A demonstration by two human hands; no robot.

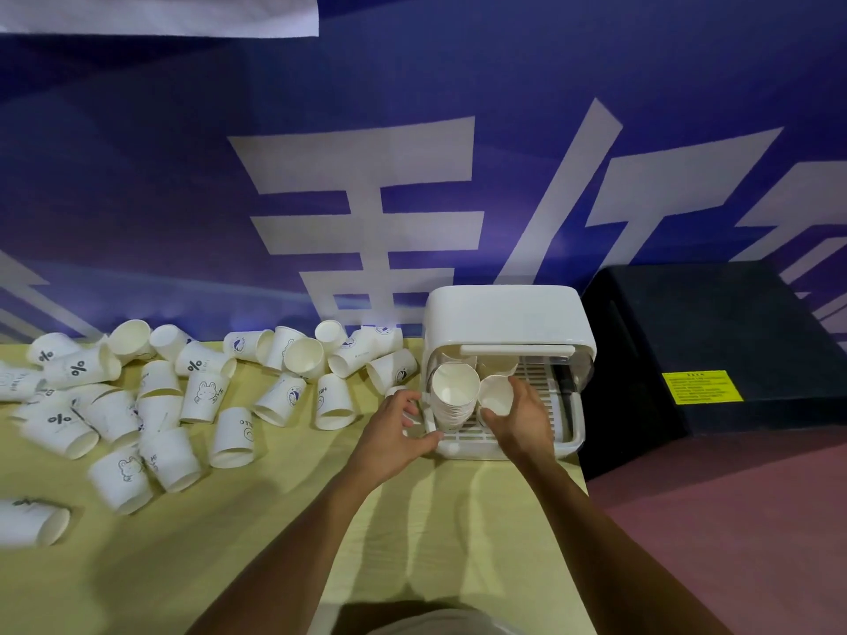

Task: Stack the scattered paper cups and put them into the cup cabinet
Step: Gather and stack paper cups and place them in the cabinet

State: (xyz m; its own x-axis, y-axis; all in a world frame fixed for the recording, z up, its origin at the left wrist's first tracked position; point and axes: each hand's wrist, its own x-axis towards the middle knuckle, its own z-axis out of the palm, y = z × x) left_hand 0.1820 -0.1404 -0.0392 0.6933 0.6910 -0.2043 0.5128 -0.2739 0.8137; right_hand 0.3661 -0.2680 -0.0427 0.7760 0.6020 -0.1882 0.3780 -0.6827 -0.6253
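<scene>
The white cup cabinet (504, 313) stands at the table's right end with its front flap raised. Inside at the left stands a tall stack of paper cups (453, 396), and more stacks show behind it. My right hand (518, 419) is inside the opening, shut on a second stack of cups (496, 394) next to the tall one. My left hand (394, 428) rests at the cabinet's front left corner, fingers curled against its tray edge, holding no cup. Several loose white paper cups (229, 433) lie scattered over the table to the left.
The table has a yellow cloth (275, 543). A black box (715, 350) with a yellow label stands right of the cabinet. A blue banner wall runs close behind. Reddish floor lies at the right.
</scene>
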